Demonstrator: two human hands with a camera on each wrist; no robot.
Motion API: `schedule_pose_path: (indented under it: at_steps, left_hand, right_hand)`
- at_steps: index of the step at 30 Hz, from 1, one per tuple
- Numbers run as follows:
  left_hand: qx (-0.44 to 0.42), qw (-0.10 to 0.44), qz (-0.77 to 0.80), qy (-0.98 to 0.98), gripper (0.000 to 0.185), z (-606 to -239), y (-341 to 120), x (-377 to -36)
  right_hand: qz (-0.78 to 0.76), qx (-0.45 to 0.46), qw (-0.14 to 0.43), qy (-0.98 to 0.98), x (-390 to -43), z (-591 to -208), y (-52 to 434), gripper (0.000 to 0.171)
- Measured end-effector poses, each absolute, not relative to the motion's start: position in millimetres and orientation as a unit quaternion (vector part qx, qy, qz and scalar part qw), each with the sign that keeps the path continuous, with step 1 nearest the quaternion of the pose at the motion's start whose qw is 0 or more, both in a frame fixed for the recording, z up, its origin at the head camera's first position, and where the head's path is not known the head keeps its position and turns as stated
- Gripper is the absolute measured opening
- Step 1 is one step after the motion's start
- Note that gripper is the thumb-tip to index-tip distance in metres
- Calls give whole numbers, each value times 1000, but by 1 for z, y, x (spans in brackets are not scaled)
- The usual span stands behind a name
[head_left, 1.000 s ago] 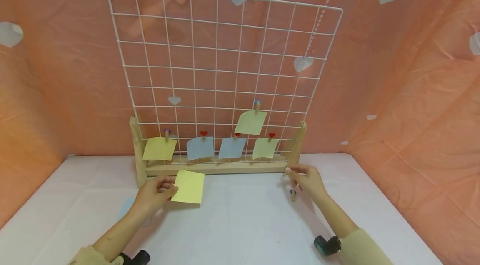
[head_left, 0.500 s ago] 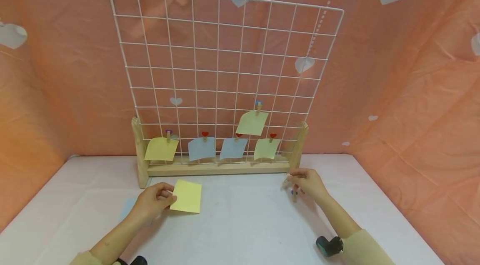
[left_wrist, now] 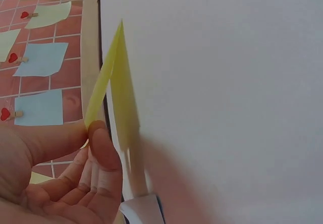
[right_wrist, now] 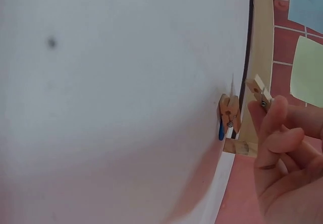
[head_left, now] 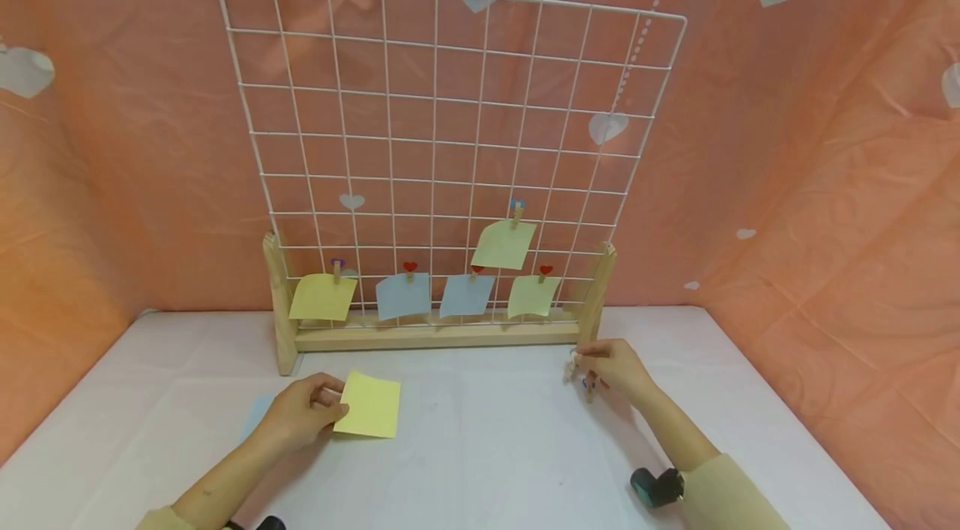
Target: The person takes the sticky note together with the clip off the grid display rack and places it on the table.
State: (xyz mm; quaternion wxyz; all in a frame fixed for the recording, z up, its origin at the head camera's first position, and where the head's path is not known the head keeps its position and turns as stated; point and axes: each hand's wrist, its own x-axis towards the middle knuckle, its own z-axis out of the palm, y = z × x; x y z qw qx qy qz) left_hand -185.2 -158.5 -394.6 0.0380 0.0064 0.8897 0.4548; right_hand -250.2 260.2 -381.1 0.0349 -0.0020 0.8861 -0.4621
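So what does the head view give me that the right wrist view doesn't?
Head only: the whole wire grid, five clipped notes, and the left hand pinching a yellow note.
Right wrist only: a spare clothespin with a blue tip lying on the table.
Both: the right hand pinching a wooden clothespin by the wooden base.

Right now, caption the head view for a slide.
Left hand pinches a yellow square paper note; right hand holds a small wooden clothespin before the white wire grid.
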Motion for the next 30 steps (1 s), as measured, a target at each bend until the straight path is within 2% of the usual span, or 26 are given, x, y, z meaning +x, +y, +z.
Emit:
schedule_pose_path:
  at_steps: [14, 23, 30]
  left_hand:
    - [46, 33, 429, 901, 31, -400, -160, -181]
    - [44, 8, 412, 910, 34, -401, -152, -181]
    - [34, -6, 325, 945, 39, -397, -150, -181]
  right_hand:
    - [-450, -6, 56, 891, -251, -382, 261, 24]
    - [-413, -7, 31, 910, -254, -387, 264, 22]
    - [-389, -6, 18, 921, -254, -387, 265, 18]
